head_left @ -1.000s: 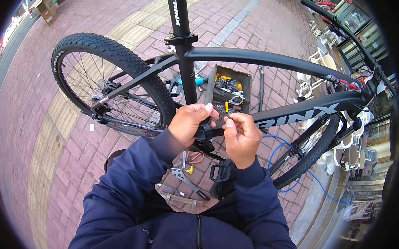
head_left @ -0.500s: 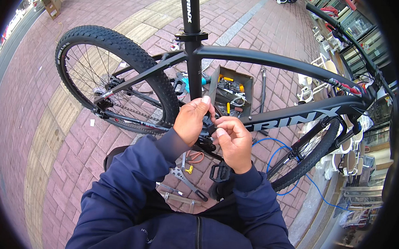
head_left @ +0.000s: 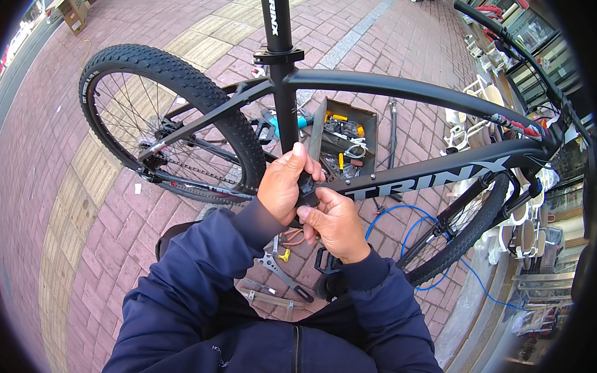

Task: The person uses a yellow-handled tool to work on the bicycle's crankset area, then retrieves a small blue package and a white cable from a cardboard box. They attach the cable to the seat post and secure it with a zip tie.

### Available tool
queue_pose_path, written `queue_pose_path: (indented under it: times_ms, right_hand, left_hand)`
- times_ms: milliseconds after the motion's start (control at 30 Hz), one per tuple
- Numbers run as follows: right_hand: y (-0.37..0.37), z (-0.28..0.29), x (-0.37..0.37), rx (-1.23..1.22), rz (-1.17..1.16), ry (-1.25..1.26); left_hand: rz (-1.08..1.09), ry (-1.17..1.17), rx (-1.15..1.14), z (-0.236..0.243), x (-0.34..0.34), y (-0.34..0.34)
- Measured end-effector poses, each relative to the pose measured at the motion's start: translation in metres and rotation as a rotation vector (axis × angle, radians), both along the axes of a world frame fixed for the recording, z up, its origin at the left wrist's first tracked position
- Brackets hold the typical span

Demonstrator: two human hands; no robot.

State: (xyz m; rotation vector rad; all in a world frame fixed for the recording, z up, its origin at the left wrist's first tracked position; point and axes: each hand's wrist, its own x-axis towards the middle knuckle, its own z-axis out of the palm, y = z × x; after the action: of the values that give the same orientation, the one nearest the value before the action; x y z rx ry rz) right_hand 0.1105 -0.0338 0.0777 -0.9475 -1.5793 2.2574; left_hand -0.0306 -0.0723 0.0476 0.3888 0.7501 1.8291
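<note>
My left hand [head_left: 282,190] is closed around a small black part [head_left: 307,189], its thumb pointing up and away from me. The fingers and thumb of my right hand [head_left: 337,223] pinch the near right side of the same part. Its exact kind cannot be made out, as the fingers cover much of it. Both hands are above the bottom bracket area of a black mountain bike [head_left: 439,174], which stands sideways in front of me. The crank is mostly hidden beneath my hands, and a black pedal [head_left: 323,259] shows below my right hand.
Behind the frame sits an open metal toolbox [head_left: 374,138] with yellow-handled tools. A wrench-like tool [head_left: 280,272] and a yellow piece [head_left: 284,255] lie on the brick paving near my legs. A blue hose [head_left: 407,208] loops around the front wheel [head_left: 459,240]. The rear wheel [head_left: 242,104] is at left.
Both hands have shifted slightly left, and the right has come lower. The black part shows more plainly between them, with my left fingers wrapped further round it. The view has moved slightly.
</note>
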Motion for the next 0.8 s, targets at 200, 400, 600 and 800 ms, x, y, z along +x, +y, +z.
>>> queue_pose_path:
  times_ms: [200,400,600,800]
  right_hand:
    - [0.006,-0.003,0.004,-0.017,-0.095,0.072]
    - [0.020,-0.001,0.012,0.008,-0.118,0.100]
    - [0.018,-0.004,0.009,0.001,-0.158,0.037]
    - [0.016,0.000,0.007,0.003,-0.179,0.034]
  left_hand:
    - [0.086,-0.046,0.014,0.008,-0.019,-0.002]
    - [0.226,0.255,-0.072,0.010,-0.033,-0.008]
    - [0.255,0.258,-0.094,0.004,-0.017,-0.008]
    - [0.210,0.692,-0.361,0.002,-0.001,-0.009]
